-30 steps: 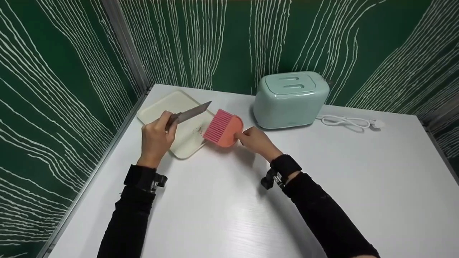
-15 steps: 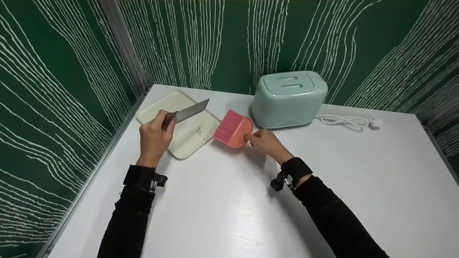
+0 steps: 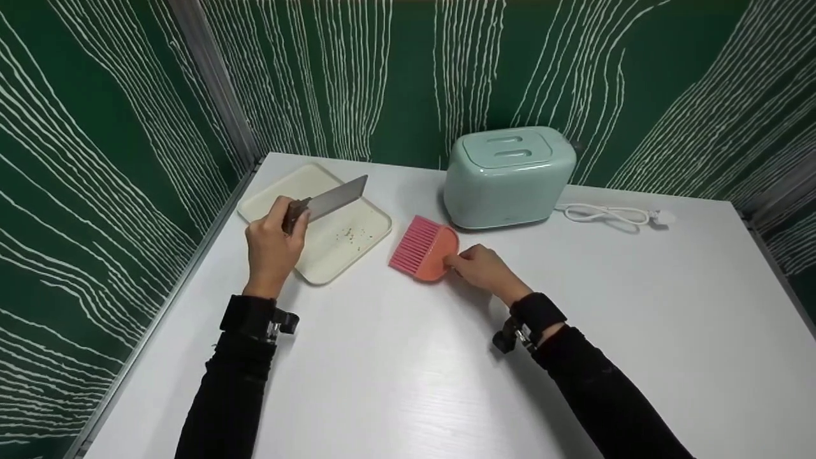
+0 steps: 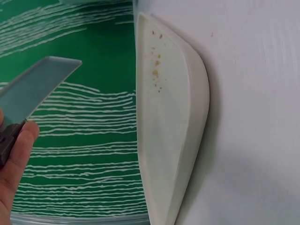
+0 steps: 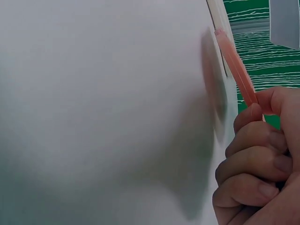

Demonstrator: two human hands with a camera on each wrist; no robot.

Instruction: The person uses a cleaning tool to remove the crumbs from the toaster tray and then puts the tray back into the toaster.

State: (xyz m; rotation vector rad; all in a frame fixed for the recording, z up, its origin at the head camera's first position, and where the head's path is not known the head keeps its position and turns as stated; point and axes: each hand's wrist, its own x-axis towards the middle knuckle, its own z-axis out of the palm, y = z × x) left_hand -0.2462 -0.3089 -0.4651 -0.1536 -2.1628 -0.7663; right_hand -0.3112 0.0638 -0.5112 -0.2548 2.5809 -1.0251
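Observation:
In the head view my left hand (image 3: 273, 245) grips the dark brown handle of a broad-bladed knife (image 3: 336, 197). Its flat metal blade slants up and right over the cream tray (image 3: 325, 271), apart from the tray in the left wrist view. Small brown crumbs (image 3: 347, 236) lie scattered toward the tray's right side. To the right of the tray, my right hand (image 3: 488, 274) pinches the rounded orange back of a brush (image 3: 440, 255) between thumb and forefinger. The pink bristles point left, toward the tray. From the right wrist the brush (image 5: 238, 70) appears edge-on, with its shadow beside it.
A mint-green toaster (image 3: 510, 185) stands behind the brush at the back of the white table (image 3: 395, 370). Its white cord (image 3: 605, 213) lies bundled to the right. Green walls (image 3: 408, 76) with white lines border the back and sides.
My right hand has drawn the brush rightward and toward me, from beside the tray's edge to apart from it. The left hand stays nearly in place while the blade turns slightly.

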